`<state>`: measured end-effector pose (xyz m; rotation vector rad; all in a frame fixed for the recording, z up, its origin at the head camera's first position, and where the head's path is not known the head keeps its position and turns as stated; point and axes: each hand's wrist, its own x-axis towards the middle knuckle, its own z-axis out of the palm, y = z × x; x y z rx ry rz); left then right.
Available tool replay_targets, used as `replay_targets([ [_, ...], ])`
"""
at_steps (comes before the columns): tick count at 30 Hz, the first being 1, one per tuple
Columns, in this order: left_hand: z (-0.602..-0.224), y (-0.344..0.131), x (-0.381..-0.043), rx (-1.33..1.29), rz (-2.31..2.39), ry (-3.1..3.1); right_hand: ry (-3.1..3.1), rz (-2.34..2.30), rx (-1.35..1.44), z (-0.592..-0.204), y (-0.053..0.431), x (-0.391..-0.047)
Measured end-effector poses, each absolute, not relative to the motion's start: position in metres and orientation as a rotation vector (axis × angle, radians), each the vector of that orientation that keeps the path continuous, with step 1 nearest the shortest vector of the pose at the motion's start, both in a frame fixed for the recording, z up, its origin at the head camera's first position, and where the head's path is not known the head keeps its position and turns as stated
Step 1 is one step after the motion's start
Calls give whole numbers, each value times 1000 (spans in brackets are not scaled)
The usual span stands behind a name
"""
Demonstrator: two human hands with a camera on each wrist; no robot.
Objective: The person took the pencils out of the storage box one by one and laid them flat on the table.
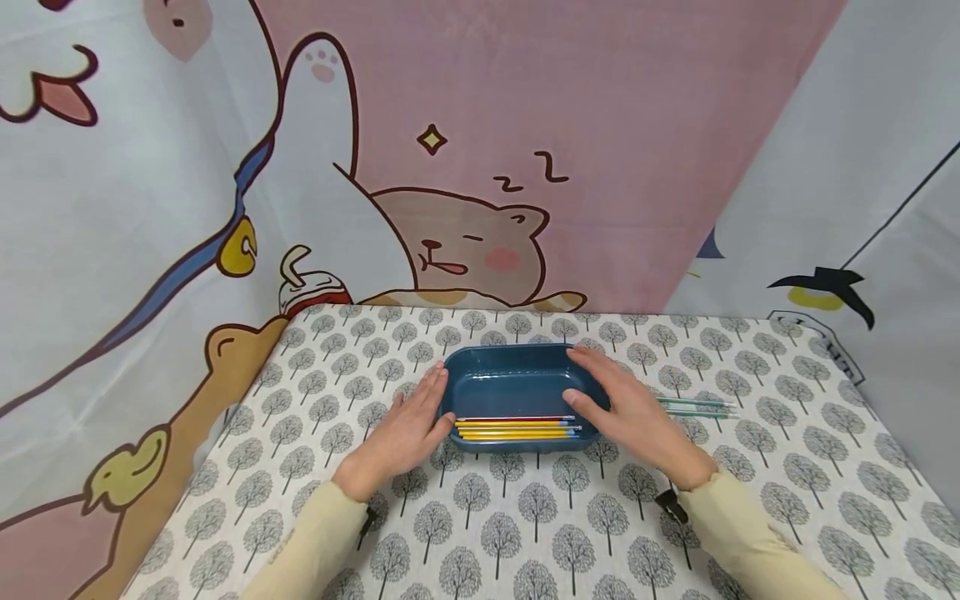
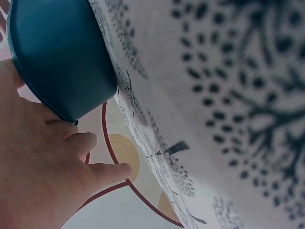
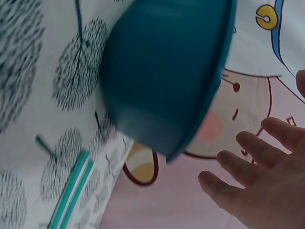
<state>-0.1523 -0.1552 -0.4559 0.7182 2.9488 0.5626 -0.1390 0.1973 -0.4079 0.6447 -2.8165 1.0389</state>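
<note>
A dark blue rounded rectangular dish [image 1: 517,358] sits on the patterned cloth, its outer wall showing in both wrist views. Several yellow pencils [image 1: 517,432] and a dark red pencil [image 1: 510,418] lie side by side inside, along the near wall. My left hand [image 1: 401,433] touches the dish's left end, fingers extended along the outside and thumb at the rim. Over the right end hovers my right hand [image 1: 630,408], fingers spread and holding nothing; the right wrist view shows these fingers [image 3: 238,167] apart from the dish wall.
Two thin green sticks [image 1: 697,408], perhaps pencils, lie on the cloth to the right of the dish, partly behind my right hand. The tree-print tablecloth [image 1: 502,533] covers the table. A cartoon-printed curtain [image 1: 600,108] rises behind the far edge and along the sides.
</note>
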Motion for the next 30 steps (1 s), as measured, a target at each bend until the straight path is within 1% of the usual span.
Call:
replay_targets([
  [13, -457, -154, -151, 725, 574, 2941, -2836, 1091, 780, -429, 157, -156],
  [30, -455, -153, -152, 694, 590, 2943, -2990, 1050, 892, -436, 137, -177],
])
